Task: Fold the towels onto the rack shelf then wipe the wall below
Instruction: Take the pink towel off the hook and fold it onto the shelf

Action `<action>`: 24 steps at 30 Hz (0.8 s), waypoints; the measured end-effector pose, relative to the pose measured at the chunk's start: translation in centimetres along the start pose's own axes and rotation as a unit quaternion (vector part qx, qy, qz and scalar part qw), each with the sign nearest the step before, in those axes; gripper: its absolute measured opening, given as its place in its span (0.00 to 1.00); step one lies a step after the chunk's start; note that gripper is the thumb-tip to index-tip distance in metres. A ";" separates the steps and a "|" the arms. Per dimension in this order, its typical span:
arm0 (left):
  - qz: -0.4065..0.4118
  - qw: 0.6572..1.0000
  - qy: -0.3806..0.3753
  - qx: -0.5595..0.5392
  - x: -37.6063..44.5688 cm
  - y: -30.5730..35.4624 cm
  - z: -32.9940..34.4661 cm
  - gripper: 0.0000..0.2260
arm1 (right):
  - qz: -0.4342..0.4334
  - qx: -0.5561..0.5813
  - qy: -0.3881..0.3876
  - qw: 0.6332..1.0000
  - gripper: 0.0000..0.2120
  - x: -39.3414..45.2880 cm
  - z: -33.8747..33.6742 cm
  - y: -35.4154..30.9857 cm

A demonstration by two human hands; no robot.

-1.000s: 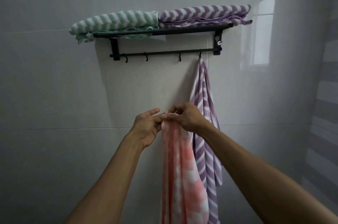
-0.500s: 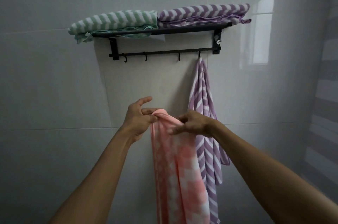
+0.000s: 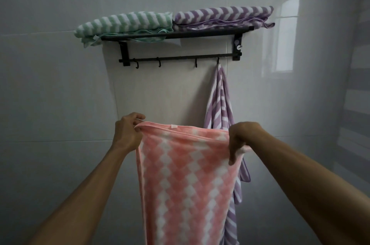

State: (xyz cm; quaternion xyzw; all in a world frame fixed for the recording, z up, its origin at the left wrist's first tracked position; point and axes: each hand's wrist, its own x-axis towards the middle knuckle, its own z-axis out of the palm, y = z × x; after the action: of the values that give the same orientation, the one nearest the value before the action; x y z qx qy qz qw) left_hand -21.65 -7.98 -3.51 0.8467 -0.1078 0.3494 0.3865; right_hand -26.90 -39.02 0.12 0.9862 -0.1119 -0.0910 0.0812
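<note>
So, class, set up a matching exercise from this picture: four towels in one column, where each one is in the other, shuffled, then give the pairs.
Column one:
1. pink towel
2. green towel
3. folded purple towel
4. hanging purple towel

Column two:
A. left end of the rack shelf
B. on the rightmost hook
C. held spread between the left hand and right hand
D. right end of the rack shelf

Pairs: 1-C, 2-A, 3-D, 4-B
</note>
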 end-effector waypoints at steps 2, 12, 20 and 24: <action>0.002 1.000 0.016 0.017 -0.1 0.2 0.2 0.19 | 0.025 0.001 0.011 1.000 0.46 -0.4 -1.1 0.3; -0.025 0.997 0.064 -0.018 1.7 1.8 -0.1 0.17 | 0.026 0.089 0.211 0.973 0.26 0.6 -1.4 1.2; -0.059 0.994 0.061 -0.062 3.1 2.2 -1.0 0.17 | -0.028 0.152 0.151 0.976 0.27 0.6 -3.4 3.4; -0.074 0.993 0.067 -0.060 3.3 1.3 -1.2 0.17 | -0.038 0.231 0.129 0.964 0.24 0.2 -3.4 4.6</action>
State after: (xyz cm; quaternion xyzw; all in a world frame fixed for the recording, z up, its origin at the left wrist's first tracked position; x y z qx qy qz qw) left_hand -20.43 -7.70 0.00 0.8022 -0.0393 0.3683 0.4683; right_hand -27.02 -42.99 4.26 0.9851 -0.0809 0.0624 -0.1385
